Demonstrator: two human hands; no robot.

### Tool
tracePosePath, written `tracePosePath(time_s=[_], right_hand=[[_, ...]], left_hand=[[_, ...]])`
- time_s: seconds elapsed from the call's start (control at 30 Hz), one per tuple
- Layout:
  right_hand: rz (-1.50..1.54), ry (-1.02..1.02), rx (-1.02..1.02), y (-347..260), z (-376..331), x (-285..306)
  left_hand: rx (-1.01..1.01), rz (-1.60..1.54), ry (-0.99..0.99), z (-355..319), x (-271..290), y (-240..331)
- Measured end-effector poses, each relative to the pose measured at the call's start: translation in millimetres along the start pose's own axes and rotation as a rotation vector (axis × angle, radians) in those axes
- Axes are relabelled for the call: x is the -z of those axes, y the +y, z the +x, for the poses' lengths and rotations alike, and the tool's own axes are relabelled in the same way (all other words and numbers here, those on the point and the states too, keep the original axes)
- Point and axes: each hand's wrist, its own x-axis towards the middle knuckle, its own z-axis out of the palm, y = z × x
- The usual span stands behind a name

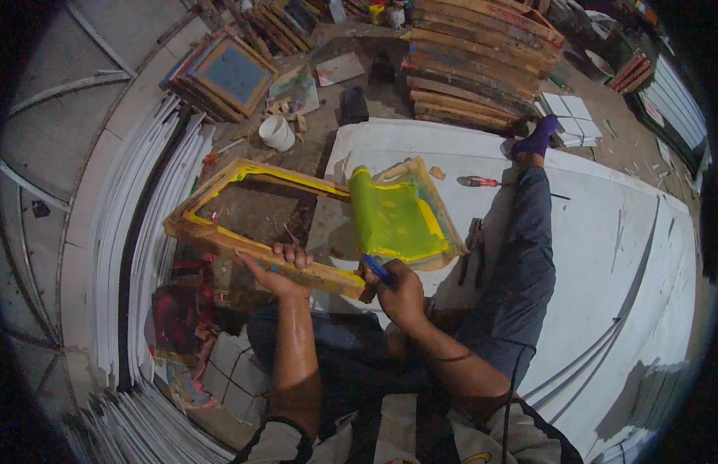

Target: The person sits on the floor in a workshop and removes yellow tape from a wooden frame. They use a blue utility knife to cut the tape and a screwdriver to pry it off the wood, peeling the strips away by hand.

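With the left hand (pixel 280 271), curls fingers over the near rail of a yellow-stained wooden frame (pixel 335 279), holding it in front of the lap. With the right hand (pixel 403 294), closed tightly, grips a blue-handled tool (pixel 376 269) at the frame's near right corner. Has just beyond it a yellow-green sheet (pixel 393 216), rolled along its left side; farther right, on a white board (pixel 598 240), a red-handled tool (pixel 479 182). Faces a white bucket (pixel 275 135) and stacked wooden frames (pixel 475 66) farther off.
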Motion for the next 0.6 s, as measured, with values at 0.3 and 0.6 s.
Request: tracePosePath(time_s=[0.3, 0.6], right_hand=[[0.285, -0.33, 0.211, 15, 40, 34], [0.128, 0.047, 0.272, 27, -6, 19]], left_hand=[[0.045, 0.074, 0.08, 7, -23, -8], [0.03, 0.139, 0.061, 8, -25, 3]])
